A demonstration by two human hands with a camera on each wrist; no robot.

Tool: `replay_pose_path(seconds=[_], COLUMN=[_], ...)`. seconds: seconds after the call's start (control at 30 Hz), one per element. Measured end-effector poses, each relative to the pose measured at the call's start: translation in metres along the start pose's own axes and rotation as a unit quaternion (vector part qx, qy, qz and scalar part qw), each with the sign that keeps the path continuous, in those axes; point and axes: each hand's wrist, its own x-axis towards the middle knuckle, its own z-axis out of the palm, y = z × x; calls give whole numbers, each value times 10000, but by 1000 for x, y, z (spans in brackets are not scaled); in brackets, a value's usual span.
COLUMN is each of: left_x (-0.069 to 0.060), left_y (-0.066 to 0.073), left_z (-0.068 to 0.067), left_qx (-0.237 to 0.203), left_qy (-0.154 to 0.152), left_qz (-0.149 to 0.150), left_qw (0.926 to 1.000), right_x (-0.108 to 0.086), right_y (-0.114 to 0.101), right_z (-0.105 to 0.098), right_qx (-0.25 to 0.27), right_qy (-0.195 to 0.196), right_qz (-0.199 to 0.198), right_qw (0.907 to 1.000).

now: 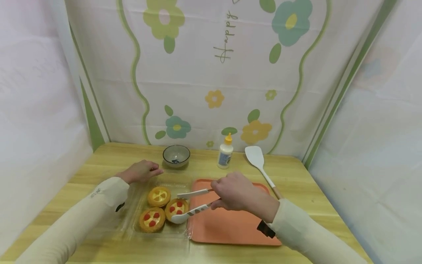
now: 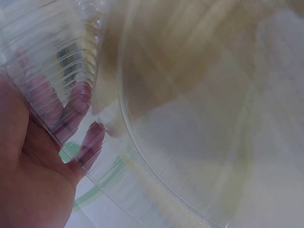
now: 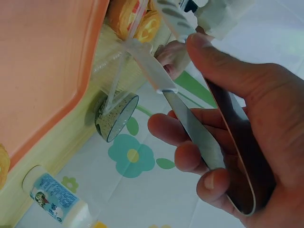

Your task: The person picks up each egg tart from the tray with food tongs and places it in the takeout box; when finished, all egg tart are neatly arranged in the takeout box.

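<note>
My right hand [image 1: 235, 192] grips a pair of tongs [image 1: 197, 209] with white heads and metal handles. The tongs' spread heads are on either side of a tart with red fruit [image 1: 176, 209]. Beside it, in a clear plastic container [image 1: 171, 234], lie a yellow-topped tart [image 1: 159, 197] and another red-fruit tart [image 1: 152, 220]. At the container's far left corner, my left hand [image 1: 141, 171] holds the clear plastic; in the left wrist view its fingers show through the ribbed plastic edge [image 2: 78, 71].
An orange tray [image 1: 230, 229] adjoins the container's right side. Behind stand a bowl [image 1: 176, 156] and a white bottle with a yellow cap [image 1: 225, 154]. A white spatula [image 1: 255, 157] lies at the back right. A pastry edge [image 3: 4, 161] shows by the tray in the right wrist view.
</note>
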Motion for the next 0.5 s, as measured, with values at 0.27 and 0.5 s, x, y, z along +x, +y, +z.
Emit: replay_pose_path(seconds=[0.27, 0.5], left_x=[1, -1], left_y=[-2, -3], left_z=[-2, -1], left_qx=[-20, -104], left_qy=[-15, 183], left_qz=[52, 416], left_qw=[10000, 9989], right_x=[10, 11], right_y=[7, 12], right_z=[2, 7], right_qx=[-261, -424], right_qy=[80, 284], right_qz=[-43, -43], right_qw=[9996, 9987])
